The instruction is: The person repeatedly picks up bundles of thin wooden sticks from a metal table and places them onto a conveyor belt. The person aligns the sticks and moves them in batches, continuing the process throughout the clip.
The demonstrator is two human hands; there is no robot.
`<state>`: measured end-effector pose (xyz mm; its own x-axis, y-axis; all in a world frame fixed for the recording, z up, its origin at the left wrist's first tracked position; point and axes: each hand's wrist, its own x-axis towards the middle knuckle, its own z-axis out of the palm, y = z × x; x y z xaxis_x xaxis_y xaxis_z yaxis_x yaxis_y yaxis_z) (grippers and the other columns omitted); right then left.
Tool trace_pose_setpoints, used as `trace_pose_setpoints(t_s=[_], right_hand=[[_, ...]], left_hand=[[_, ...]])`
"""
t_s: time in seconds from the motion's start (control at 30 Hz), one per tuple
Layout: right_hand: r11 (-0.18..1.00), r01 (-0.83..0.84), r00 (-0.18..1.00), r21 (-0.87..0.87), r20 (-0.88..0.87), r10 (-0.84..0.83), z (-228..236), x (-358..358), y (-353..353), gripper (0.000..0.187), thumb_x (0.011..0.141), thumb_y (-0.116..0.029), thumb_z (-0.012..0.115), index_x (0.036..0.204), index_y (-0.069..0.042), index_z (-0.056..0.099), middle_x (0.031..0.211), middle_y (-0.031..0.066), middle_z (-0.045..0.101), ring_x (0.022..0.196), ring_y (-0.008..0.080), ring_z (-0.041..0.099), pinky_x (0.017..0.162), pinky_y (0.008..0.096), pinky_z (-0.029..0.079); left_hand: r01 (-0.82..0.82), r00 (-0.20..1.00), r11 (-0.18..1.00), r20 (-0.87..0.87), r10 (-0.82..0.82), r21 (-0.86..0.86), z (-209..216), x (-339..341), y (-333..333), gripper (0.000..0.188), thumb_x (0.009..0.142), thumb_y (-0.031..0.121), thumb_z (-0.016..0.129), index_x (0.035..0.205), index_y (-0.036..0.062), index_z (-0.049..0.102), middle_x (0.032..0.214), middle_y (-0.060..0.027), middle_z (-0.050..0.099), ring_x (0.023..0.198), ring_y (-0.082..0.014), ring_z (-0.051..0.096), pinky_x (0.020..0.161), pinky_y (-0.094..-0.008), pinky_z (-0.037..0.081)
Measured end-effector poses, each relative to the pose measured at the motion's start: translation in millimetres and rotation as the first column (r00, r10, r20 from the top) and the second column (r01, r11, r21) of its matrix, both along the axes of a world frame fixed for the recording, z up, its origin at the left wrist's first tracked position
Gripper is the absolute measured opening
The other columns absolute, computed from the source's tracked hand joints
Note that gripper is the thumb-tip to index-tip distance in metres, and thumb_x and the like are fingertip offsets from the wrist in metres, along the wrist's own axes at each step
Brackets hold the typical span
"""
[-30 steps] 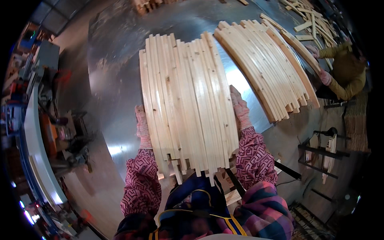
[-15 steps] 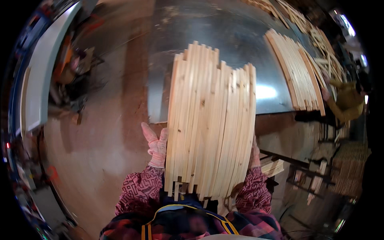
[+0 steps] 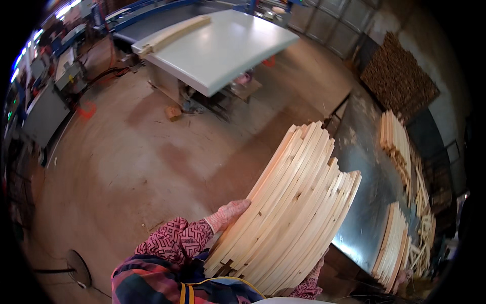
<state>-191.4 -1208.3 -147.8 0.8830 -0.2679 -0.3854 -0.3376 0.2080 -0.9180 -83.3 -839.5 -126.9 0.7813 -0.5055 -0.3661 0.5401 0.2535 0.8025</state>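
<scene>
I carry a wide stack of pale wooden strips point(image 3: 291, 207) in front of my body, its far end uneven and tilted toward the right. My left hand point(image 3: 232, 213), in a pinkish knitted glove, grips the stack's left side, fingers partly tucked under it. On the opposite side, my right hand point(image 3: 324, 254) supports the stack; most of it is hidden behind the strips and only a bit of glove and the patterned sleeve shows. The near ends of the strips rest close to my apron.
A dark metal-topped table point(image 3: 354, 202) stands to the right, bearing a smaller stack of strips point(image 3: 391, 243), with another person's hand point(image 3: 403, 278) beside it. More wood lies along its far side. Ahead is a white-topped table point(image 3: 228, 43) with a long strip point(image 3: 177, 33). A wood block point(image 3: 173, 112) lies on the floor.
My view has swung left, so the metal-topped table now sits at the right and the white-topped table ahead. My left hand's thumb and fingers, spread before, now lie against the stack.
</scene>
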Motion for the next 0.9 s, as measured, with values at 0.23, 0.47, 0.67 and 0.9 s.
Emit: trace_pose_setpoints(t_s=[0.23, 0.47, 0.67, 0.9], right_hand=[[0.863, -0.498, 0.849, -0.089, 0.155, 0.506, 47.9, 16.4, -38.4, 0.076, 0.099, -0.064, 0.029, 0.152, -0.009, 0.028, 0.151, 0.0175, 0.039, 0.132, 0.0374, 0.046, 0.108, 0.0496, 0.041], [0.460, -0.811, 0.581, 0.361, 0.579, 0.572, 87.7, 137.2, -17.3, 0.075, 0.100, -0.062, 0.028, 0.151, -0.007, 0.031, 0.150, 0.0203, 0.039, 0.130, 0.0392, 0.047, 0.109, 0.0499, 0.041], [0.769, -0.439, 0.898, 0.465, 0.217, 0.382, 135.2, 97.0, 43.9, 0.065, 0.103, -0.052, 0.027, 0.150, -0.007, 0.033, 0.146, 0.0170, 0.046, 0.121, 0.0340, 0.057, 0.100, 0.0459, 0.050], [0.819, -0.567, 0.811, 0.091, 0.237, 0.535, 126.7, 102.2, 39.2, 0.060, 0.106, -0.048, 0.024, 0.147, -0.007, 0.037, 0.147, 0.0191, 0.043, 0.131, 0.0334, 0.048, 0.109, 0.0466, 0.041]], left_hand=[[-0.271, 0.931, 0.944, 0.299, 0.208, 0.187, 89.8, -65.9, 39.2, 0.057, 0.101, 0.051, 0.045, 0.135, 0.0058, 0.051, 0.127, -0.0087, 0.061, 0.113, -0.0201, 0.057, 0.098, -0.0342, 0.045], [-0.470, 0.863, 0.835, 0.350, 0.365, 0.287, 142.0, -7.4, 83.3, 0.070, 0.103, 0.053, 0.028, 0.156, 0.0095, 0.020, 0.158, -0.0103, 0.030, 0.143, -0.0232, 0.033, 0.116, -0.0332, 0.023], [-0.521, 0.827, 0.568, 0.541, 0.152, 0.637, 161.0, 5.8, 96.9, 0.052, 0.100, 0.045, 0.031, 0.137, 0.0163, 0.052, 0.145, -0.0079, 0.048, 0.131, -0.0284, 0.047, 0.112, -0.0341, 0.033], [-0.396, 0.791, 0.025, 0.356, -0.497, 0.918, 155.6, 36.3, 117.4, 0.058, 0.098, 0.055, 0.037, 0.142, 0.0179, 0.048, 0.154, -0.0050, 0.037, 0.143, -0.0262, 0.032, 0.111, -0.0427, 0.038]])
